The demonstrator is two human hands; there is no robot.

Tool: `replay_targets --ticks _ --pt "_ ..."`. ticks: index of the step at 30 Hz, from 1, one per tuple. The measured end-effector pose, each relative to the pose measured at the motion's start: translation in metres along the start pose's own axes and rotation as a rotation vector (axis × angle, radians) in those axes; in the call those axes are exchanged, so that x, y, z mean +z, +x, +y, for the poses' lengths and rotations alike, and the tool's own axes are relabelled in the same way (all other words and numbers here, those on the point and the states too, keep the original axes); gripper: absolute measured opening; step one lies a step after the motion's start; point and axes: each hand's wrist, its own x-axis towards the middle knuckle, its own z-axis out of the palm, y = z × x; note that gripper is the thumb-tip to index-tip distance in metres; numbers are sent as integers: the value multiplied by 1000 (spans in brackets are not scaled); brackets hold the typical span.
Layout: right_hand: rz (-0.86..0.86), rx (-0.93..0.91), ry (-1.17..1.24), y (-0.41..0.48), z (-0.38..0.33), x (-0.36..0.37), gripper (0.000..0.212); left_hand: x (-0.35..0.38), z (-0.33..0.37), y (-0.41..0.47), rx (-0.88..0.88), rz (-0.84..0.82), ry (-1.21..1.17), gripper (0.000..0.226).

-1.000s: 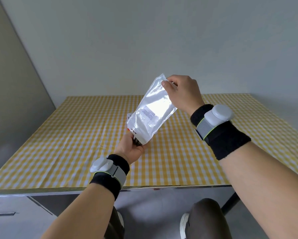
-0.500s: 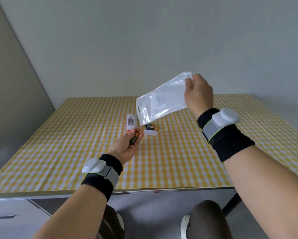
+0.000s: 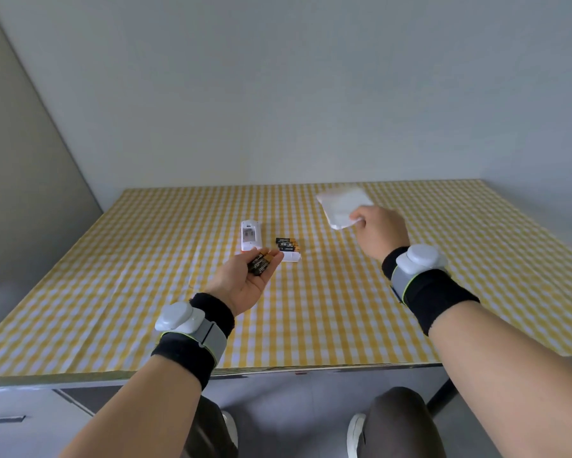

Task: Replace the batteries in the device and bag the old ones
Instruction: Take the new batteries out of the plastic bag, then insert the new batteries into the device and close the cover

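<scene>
Head view.
- Table [image 3: 146, 292], covered with a yellow-and-white checked cloth.
- My left hand [image 3: 245, 282]: palm up, fingers relaxed, above the middle of the table. It carries the black-and-gold cylindrical batteries [image 3: 261, 263], which lie across its fingers.
- White oblong plastic device [image 3: 251, 235]: flat on the middle of the table, battery bay uncovered, just beyond my left fingertips.
- Loose black-and-gold batteries [image 3: 288, 244]: a small cluster on the cloth just right of the device.
- Small white plastic cover [image 3: 292, 257]: lying against the cluster's near side.
- Clear flat plastic bag [image 3: 342, 203]: on the table toward the far edge, right of centre.
- My right hand [image 3: 382, 234]: fingers curled, pinching the bag's near corner.
</scene>
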Motion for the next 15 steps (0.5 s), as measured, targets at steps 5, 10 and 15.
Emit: replay_targets --ticks 5,10,15 --pt "-204 129 71 -15 23 32 37 4 -2 -1 2 -9 127 32" --pt "-320 178 69 -21 19 38 40 10 -4 4 28 -1 206 28" --pt "-139 99 281 -24 -20 42 18 19 -11 8 117 27 308 29"
